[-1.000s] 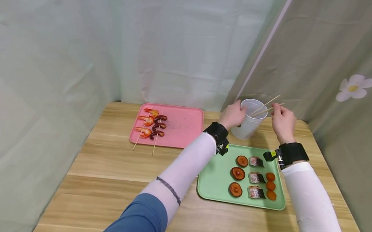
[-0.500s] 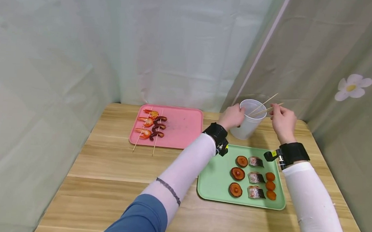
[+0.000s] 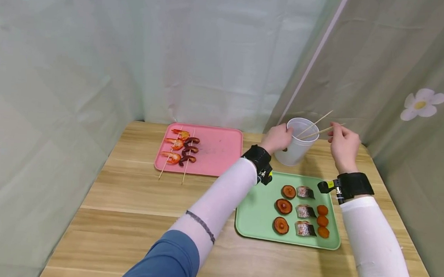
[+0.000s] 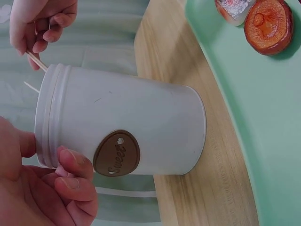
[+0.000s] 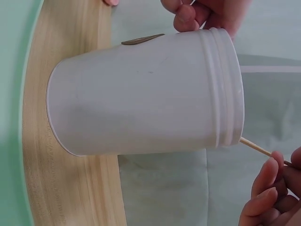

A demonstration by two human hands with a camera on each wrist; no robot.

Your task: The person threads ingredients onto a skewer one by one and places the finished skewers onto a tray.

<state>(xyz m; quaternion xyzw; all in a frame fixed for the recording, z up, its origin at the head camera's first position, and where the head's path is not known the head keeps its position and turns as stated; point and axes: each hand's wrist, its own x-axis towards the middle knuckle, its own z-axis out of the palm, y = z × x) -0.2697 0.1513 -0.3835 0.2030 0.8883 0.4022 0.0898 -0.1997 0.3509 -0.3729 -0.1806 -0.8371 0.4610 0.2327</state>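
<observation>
At the back right stands a white cup (image 3: 295, 155); its brown label (image 4: 117, 153) reads "Sweet" in the left wrist view. My left hand (image 3: 277, 139) grips the cup's rim from the left, thumb on one side and curled fingers on the other. With thumb and fingertips, my right hand (image 3: 344, 148) pinches a bamboo skewer (image 3: 324, 130) that slants out over the rim. Another bamboo skewer (image 3: 319, 120) leans in the cup, its tip sticking up past the far edge. The skewers' lower ends are hidden inside the cup.
In front of the cup lies a green tray (image 3: 256, 223) with mushrooms (image 3: 284, 206), fish pieces (image 3: 306, 211) and orange balls (image 3: 322, 221). A pink tray (image 3: 221, 151) further left bears a shrimp skewer (image 3: 172, 157) and a tentacle-like skewer (image 3: 189, 150). Curtains hang behind the table.
My right hand has shifted slightly right, drawing the pinched skewer a little way out over the rim. The left hand and the cup have hardly moved.
</observation>
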